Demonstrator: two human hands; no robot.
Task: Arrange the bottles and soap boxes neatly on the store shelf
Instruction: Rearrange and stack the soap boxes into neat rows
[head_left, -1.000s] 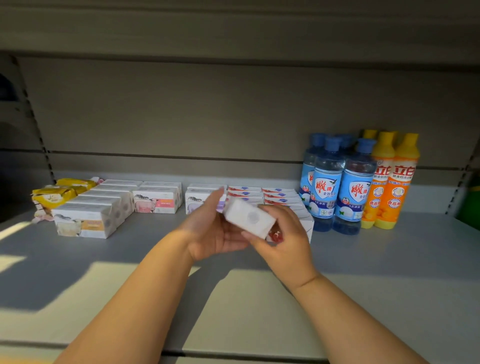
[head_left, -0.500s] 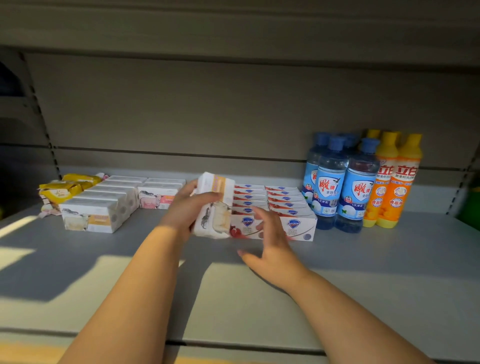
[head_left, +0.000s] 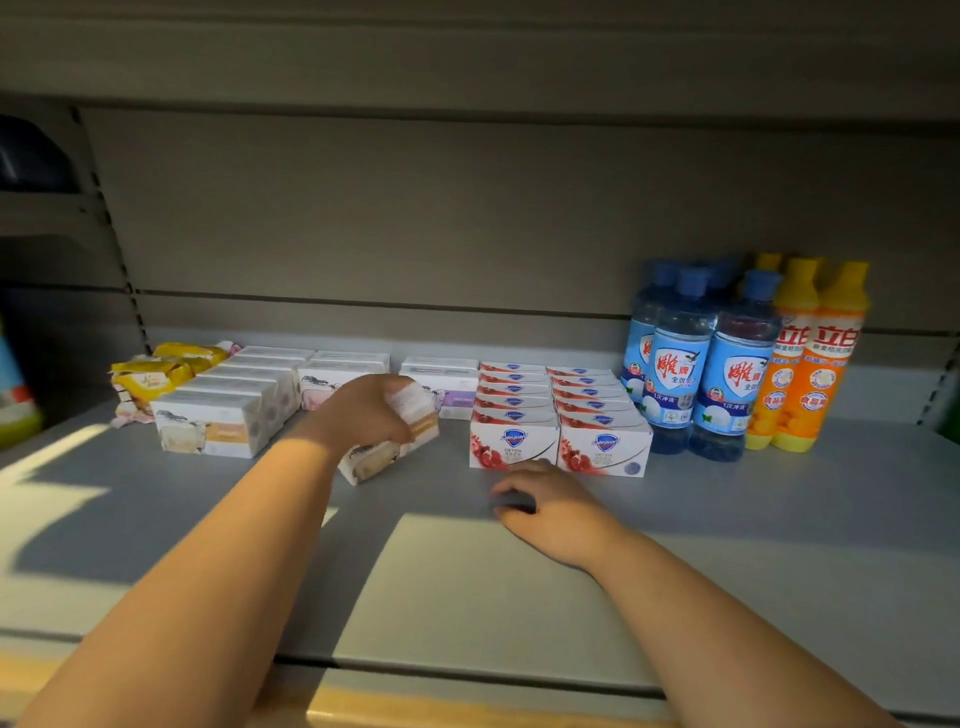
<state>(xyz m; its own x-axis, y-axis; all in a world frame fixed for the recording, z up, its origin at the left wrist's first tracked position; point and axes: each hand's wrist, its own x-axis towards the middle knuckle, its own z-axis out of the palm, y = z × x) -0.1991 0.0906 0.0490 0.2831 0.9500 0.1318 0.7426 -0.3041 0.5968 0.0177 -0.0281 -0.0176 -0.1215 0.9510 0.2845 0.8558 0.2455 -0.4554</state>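
Note:
My left hand grips a white and orange soap box, tilted, its lower corner near the grey shelf, between two groups of boxes. My right hand rests on the shelf with fingers loosely curled, holding nothing, just in front of two rows of red and white soap boxes. A row of white and orange soap boxes lies at the left. Blue bottles and orange bottles stand upright at the right.
Yellow wrapped packets lie at the far left. Pink and purple boxes sit at the back against the shelf's rear wall. An upper shelf hangs overhead. A green item stands beyond the left upright.
The box went from both hands to my left hand alone, which carried it left and down toward the shelf. My right hand let go and dropped onto the shelf.

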